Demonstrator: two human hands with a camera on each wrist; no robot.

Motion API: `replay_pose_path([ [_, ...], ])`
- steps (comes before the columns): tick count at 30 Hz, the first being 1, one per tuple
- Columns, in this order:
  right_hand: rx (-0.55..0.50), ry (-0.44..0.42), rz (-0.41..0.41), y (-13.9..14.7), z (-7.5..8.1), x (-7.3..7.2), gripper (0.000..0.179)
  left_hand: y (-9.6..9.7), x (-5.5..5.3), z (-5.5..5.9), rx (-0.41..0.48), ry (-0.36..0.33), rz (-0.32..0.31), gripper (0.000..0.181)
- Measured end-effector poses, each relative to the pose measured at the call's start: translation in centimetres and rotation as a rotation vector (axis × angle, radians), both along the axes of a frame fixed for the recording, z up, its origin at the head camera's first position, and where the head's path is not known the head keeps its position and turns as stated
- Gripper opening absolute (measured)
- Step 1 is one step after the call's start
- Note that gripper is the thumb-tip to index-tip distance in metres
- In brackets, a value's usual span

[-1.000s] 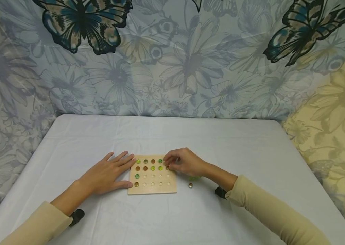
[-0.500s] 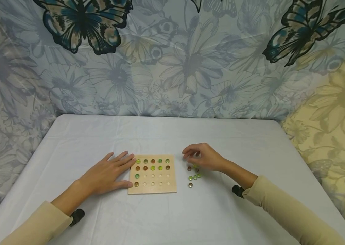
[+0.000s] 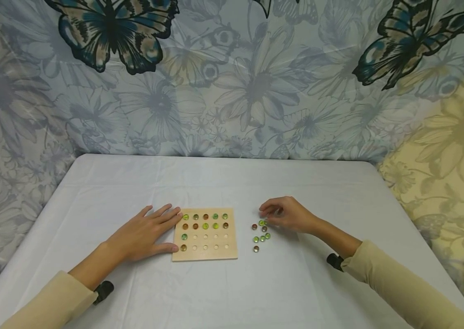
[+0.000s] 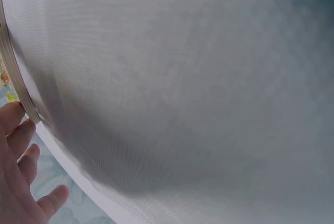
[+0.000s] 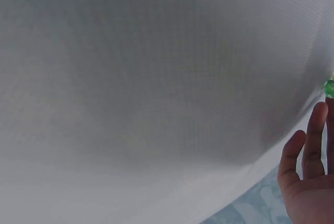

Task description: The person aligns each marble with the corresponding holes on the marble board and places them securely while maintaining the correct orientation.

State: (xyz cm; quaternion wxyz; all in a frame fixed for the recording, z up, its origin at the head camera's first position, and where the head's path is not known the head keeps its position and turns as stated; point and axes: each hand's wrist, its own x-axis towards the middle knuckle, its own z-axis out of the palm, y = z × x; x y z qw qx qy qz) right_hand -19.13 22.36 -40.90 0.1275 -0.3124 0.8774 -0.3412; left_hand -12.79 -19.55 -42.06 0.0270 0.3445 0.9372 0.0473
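Observation:
A light wooden board [image 3: 211,255] with rows of round hollows lies on the table. Glass marbles in green, lime and brown fill its two far rows, and its left column holds a green marble [image 3: 184,236] and a brown marble [image 3: 183,247]. My left hand [image 3: 143,235] rests at the board's left edge, fingers spread, thumb at the near-left side. My right hand [image 3: 289,214] is over the loose marbles, fingers bent, with its fingertips right at a green marble [image 5: 329,88]. I cannot tell whether they pinch it.
Several loose marbles [image 3: 262,238] lie right of the board, one brown marble [image 3: 256,249] nearest to me. A white cloth [image 3: 133,183] covers the table. Behind it hangs a flowered fabric [image 3: 232,91] with butterflies.
My right hand has left the board's right side and moved right to the loose marbles. The last hollow of the second row now shows a brown marble. My left hand stays in place.

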Motion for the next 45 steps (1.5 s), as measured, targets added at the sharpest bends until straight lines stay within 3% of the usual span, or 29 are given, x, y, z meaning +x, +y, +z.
replay_pose_path([
  [20, 0.015, -0.056, -0.021, 0.1, -0.3, 0.2, 0.028, 0.2, 0.0, 0.4, 0.014, -0.020, 0.000, 0.082],
  [28, 0.023, -0.013, -0.012, -0.1, 0.0, -0.2, 0.028, 0.3, 0.1, 0.5, 0.014, -0.023, 0.002, 0.082],
  [45, -0.015, -0.002, 0.115, -5.5, 1.3, 0.0, 0.029, 0.2, -0.2, 0.2, -0.011, -0.017, -0.003, 0.084],
])
